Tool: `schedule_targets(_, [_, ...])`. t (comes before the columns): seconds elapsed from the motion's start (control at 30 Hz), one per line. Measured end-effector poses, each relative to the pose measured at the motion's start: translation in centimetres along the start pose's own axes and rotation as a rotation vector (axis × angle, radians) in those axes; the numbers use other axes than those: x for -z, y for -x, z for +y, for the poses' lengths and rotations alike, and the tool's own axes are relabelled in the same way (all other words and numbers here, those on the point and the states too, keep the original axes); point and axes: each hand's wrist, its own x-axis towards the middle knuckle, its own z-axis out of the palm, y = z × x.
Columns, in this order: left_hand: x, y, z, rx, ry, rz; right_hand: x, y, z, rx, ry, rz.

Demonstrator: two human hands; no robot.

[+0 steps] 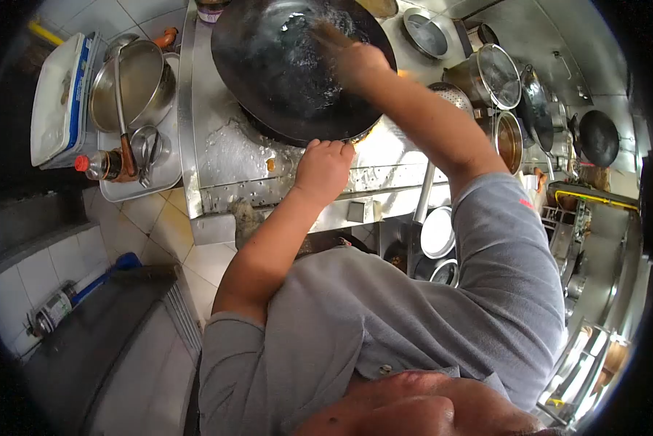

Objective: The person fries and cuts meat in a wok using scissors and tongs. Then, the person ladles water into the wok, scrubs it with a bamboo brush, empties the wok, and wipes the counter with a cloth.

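Note:
A large black wok point(268, 65) sits over the stove, wet and shiny inside with water or suds. My left hand point(325, 168) is closed on its near edge; any handle there is hidden under my fingers. Inside the wok, my right hand point(363, 67) is blurred by motion and wrapped round a brown brush-like tool point(328, 35). The tool's far end points into the wet middle of the wok, too smeared to make out clearly.
The steel stove top point(224, 156) is wet around the wok. On the left are a steel pot point(148, 80), a ladle point(120, 102), a red-capped bottle point(97, 165) and a white tub point(54, 102). Steel pots point(497, 76) and a small pan point(426, 33) stand on the right.

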Motion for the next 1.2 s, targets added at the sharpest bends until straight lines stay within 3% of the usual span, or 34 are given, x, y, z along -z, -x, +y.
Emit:
schedule_targets(0.07, [-0.1,-0.3,-0.1,0.006,0.058,-0.001,-2.4,4.8,-0.2,0.237,-0.16,0.399])
schedule_targets(0.1, [-0.2,-0.7,-0.2,-0.009,0.045,0.012,-1.3,7.8,-1.0,0.188,-0.054,0.191])
schedule_targets(0.2, [-1.1,-0.7,0.3,0.038,0.114,0.023,1.9,13.8,1.1,0.233,-0.188,-0.175])
schedule_targets(0.23, [-1.2,-1.0,0.5,0.035,0.105,0.024,1.3,13.6,2.7,0.29,-0.069,-0.253])
schedule_targets(0.3, [-1.3,-1.1,0.9,0.063,0.144,0.026,-3.1,9.3,5.9,0.115,-0.042,-0.099])
schedule_targets(0.33, [-1.3,-1.0,1.0,0.059,0.159,0.02,0.4,9.1,5.9,0.065,-0.018,-0.105])
schedule_targets(0.37, [-0.9,-1.0,1.0,0.062,0.144,0.02,-1.3,5.2,6.3,0.017,0.062,0.005])
schedule_targets(0.43, [0.3,-0.9,1.4,0.07,0.196,0.051,-1.6,-0.8,4.1,-0.051,-0.043,-0.048])
schedule_targets(0.5, [0.4,-0.5,1.0,0.072,0.18,0.036,-1.7,-2.7,0.6,-0.023,-0.279,0.336])
schedule_targets(0.57, [0.6,-1.0,1.2,0.057,0.187,0.076,-0.3,2.3,-1.6,0.073,-0.272,0.28])
schedule_targets(0.63, [0.0,-1.1,1.0,0.058,0.18,0.052,0.8,7.8,-1.0,0.247,-0.29,0.073])
schedule_targets(0.7, [0.0,-1.1,0.8,0.069,0.17,0.025,-3.5,7.0,1.7,0.442,-0.127,-0.272])
schedule_targets(0.77, [-0.2,-1.0,0.7,0.077,0.212,-0.001,-1.6,10.5,6.5,0.409,-0.189,-0.168])
schedule_targets(0.83, [0.2,-0.8,1.1,0.092,0.216,-0.003,-3.8,5.4,9.7,0.217,0.037,-0.166])
schedule_targets(0.9, [0.2,-1.4,1.1,0.093,0.209,0.01,1.1,3.7,8.5,0.102,-0.073,-0.084])
schedule_targets(0.97, [0.4,-1.0,1.1,0.076,0.251,0.061,-1.1,-2.7,5.9,0.059,-0.297,0.176])
schedule_targets(1.03, [0.5,-1.1,0.8,0.07,0.241,0.057,-0.5,-1.1,2.8,0.214,-0.314,0.205])
schedule_targets(1.1, [0.2,-1.0,0.8,0.058,0.25,0.06,-0.9,1.7,1.4,0.289,-0.349,0.03])
schedule_targets(1.17, [-0.4,-0.9,0.2,0.071,0.209,-0.013,-2.2,6.3,2.6,0.426,-0.358,0.093])
schedule_targets(1.2, [-0.3,-0.9,0.1,0.074,0.209,-0.014,-0.7,9.1,4.6,0.588,-0.41,0.019])
